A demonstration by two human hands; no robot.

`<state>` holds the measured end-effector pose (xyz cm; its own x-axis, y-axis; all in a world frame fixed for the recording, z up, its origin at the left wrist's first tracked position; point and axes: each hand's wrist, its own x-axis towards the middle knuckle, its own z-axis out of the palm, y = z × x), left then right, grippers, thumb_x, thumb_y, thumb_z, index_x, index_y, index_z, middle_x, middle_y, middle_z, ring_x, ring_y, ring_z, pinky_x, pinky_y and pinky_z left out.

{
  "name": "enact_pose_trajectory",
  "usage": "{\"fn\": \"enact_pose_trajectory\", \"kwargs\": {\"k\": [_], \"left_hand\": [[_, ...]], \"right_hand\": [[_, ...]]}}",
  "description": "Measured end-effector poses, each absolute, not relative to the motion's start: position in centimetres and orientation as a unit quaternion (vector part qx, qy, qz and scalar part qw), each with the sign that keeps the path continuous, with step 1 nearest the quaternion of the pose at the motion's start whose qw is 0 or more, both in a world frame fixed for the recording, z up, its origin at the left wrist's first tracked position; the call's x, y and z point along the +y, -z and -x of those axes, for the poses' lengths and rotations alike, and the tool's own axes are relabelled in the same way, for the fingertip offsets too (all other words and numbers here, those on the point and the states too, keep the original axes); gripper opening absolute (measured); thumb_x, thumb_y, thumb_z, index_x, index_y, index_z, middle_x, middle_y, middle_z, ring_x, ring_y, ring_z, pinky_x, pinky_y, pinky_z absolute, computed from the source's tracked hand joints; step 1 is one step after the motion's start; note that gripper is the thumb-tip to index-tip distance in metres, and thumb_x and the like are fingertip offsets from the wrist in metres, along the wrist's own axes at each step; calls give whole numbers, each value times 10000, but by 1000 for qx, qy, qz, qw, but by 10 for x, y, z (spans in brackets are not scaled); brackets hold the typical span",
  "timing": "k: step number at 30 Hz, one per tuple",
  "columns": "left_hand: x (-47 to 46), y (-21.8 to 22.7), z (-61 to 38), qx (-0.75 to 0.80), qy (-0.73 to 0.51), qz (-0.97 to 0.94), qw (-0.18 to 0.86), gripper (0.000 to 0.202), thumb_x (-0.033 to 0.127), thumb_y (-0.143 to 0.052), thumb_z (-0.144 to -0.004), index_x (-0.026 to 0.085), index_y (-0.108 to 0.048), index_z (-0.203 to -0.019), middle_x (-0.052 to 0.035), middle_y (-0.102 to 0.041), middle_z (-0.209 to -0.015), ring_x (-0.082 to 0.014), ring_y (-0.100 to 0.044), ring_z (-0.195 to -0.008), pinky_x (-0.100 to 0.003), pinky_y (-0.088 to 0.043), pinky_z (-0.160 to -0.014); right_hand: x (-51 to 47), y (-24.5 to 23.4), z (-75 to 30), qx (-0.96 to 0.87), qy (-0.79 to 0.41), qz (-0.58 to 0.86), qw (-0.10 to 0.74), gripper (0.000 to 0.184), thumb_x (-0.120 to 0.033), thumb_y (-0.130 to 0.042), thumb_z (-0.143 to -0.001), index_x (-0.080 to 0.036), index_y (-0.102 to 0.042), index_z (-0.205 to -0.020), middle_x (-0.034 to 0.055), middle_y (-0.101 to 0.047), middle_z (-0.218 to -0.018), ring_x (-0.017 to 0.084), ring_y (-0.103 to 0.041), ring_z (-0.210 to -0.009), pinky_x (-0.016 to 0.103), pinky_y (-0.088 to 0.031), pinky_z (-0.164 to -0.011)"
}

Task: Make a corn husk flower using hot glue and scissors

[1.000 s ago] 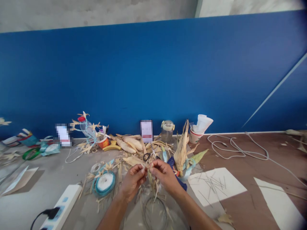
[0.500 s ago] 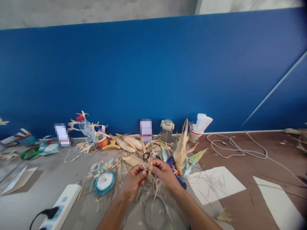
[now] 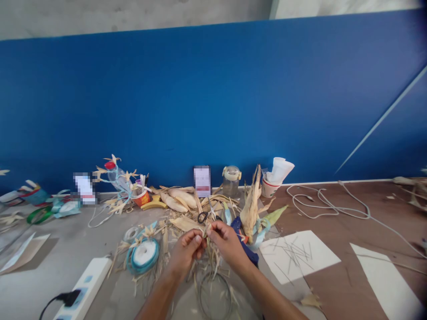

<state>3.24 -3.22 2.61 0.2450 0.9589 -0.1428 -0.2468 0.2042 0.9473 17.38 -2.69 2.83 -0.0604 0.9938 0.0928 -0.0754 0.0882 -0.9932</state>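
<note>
My left hand (image 3: 187, 250) and my right hand (image 3: 227, 242) are close together over the middle of the table, fingertips pinched. Between them is a small pale strip of dried corn husk (image 3: 205, 230), mostly covered by the fingers. Below the hands hang more husk shreds (image 3: 213, 257), and a thin wire ring (image 3: 215, 295) lies on the table between my forearms. Just beyond the fingertips are scissors (image 3: 210, 214) with black handles, resting among flat husk pieces (image 3: 185, 223).
Left of the hands sits a roll of blue ribbon (image 3: 145, 254), with a power strip (image 3: 88, 286) nearer. Rightward, thin wires lie on white paper (image 3: 280, 271) beside an upright corn husk (image 3: 250, 213). Behind stand a phone (image 3: 202, 181), a jar (image 3: 231, 180) and a paper cup (image 3: 270, 189).
Both hands stay pinched together in nearly the same place, with small finger movements. The view has shifted slightly.
</note>
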Motion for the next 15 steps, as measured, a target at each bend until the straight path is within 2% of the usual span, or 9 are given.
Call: {"fn": "enact_pose_trajectory", "kwargs": {"k": [8,15], "left_hand": [[-29,-14,-29,427,-459,-449,636,388,507,-758,-643,147,-618,-684,23,-562,-551,-58,-387,-424,-208,-253,-449],[-30,-17,-30,426,-460,-441,642,418,514,-788,-584,154,-589,-663,38,-537,-522,-56,-374,-406,-207,-243,-440]], "right_hand": [[-30,-33,-173,-533,-507,457,501,185,-338,-554,-739,-193,-507,-634,-41,-457,-598,117,-409,-576,242,-337,-557],[-29,-35,-175,-535,-518,441,502,222,-349,-568,-748,-195,-503,-602,-56,-419,-559,107,-379,-555,235,-329,-553]]}}
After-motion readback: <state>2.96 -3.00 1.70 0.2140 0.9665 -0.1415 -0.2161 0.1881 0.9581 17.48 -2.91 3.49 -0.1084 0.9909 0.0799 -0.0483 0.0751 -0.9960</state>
